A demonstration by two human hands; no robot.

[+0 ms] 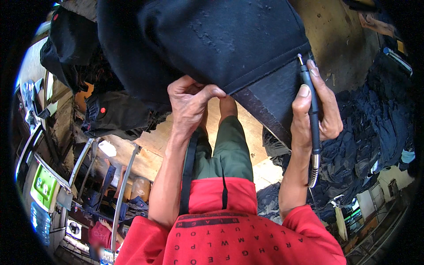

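One hem point(267, 68) is stitched along the thick black cloth point(229, 39) on a dark board point(267, 111); the left hand point(192, 99) pinches the cloth, the right hand point(320, 104) grasps a black pen-shaped tool point(314, 119); what remains cannot be told.

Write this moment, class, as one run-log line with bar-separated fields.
left hand: pinching edge of dark cloth | right hand: holding black pen-shaped tool | tip: beside hem, contact unclear

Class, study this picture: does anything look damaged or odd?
A patch of rough marks shows on the dark cloth, beyond the left hand. It looks odd because most cloth around it appears smoother; whether damage or lint, I cannot tell.
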